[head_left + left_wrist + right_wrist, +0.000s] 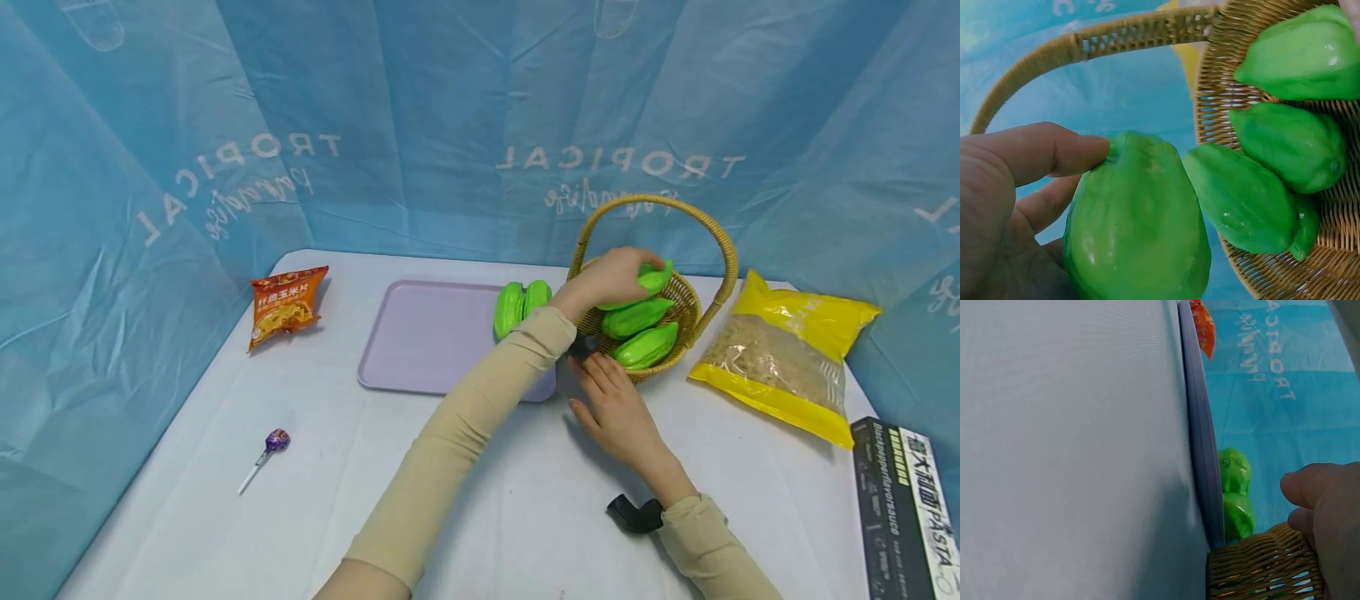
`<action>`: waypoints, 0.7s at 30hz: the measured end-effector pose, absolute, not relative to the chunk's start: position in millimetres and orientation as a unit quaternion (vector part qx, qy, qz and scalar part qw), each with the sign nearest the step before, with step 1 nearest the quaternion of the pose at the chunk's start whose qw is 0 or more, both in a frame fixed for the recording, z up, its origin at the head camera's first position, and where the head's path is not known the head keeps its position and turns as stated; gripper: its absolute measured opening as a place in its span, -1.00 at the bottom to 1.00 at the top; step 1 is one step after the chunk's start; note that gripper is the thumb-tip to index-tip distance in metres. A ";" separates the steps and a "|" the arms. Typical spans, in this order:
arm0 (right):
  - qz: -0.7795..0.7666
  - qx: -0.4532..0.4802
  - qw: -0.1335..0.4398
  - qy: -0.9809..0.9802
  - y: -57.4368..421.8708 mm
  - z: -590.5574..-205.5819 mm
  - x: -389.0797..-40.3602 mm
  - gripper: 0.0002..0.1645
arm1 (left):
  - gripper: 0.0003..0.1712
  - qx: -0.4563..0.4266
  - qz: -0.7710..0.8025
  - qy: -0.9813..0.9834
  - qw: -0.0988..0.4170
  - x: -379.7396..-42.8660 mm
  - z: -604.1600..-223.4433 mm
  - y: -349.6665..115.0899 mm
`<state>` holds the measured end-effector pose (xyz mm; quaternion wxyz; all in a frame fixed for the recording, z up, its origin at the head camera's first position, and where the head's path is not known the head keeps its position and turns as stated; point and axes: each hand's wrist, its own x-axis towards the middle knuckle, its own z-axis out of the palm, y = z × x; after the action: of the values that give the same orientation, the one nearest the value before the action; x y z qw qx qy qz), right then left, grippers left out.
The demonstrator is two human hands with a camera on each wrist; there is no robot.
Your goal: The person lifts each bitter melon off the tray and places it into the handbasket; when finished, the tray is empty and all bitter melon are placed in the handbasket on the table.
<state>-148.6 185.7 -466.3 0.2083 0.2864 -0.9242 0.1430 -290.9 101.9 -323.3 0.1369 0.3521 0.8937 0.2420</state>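
Observation:
My left hand (611,279) is over the wicker basket (678,292), below its arched handle. It grips a green papaya (1138,219), thumb near the fruit's upper end. Inside the basket lie more green papayas (647,346), seen beside the held one in the left wrist view. My right hand (615,408) is at the basket's near left side, fingers extended and fingertips right at the rim. In the right wrist view its thumb (1310,484) sticks out above the woven wall. Two green papayas (510,310) lie side by side at the right end of the lilac tray (427,333).
An orange snack bag (287,304) lies at the back left, with a purple lollipop (276,440) nearer the front. Right of the basket sits a yellow bag (787,358); a black pasta box (900,508) stands at the right edge. Blue cloth (450,125) hangs behind the table.

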 end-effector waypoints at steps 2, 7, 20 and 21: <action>0.140 0.286 0.205 -0.925 185.8 -466.3 -148.7 -0.29 | -0.45 0.348 0.235 0.896 0.143 -291.9 -323.1 107.1; 0.132 0.292 0.205 -0.925 187.4 -466.7 -149.8 -0.30 | -0.46 0.334 0.235 0.899 0.160 -293.5 -324.3 120.6; 0.115 0.276 0.182 -0.937 188.9 -467.0 -149.5 -0.46 | -0.45 0.308 0.228 0.906 0.182 -286.7 -343.7 153.4; 0.114 0.276 0.183 -0.937 189.0 -466.8 -149.6 -0.47 | -0.45 0.303 0.227 0.908 0.181 -286.2 -345.3 154.6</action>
<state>-149.6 189.0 -466.8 0.1828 0.2764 -0.9366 0.1143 -286.2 154.6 -345.3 0.1808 0.3032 0.9076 0.2274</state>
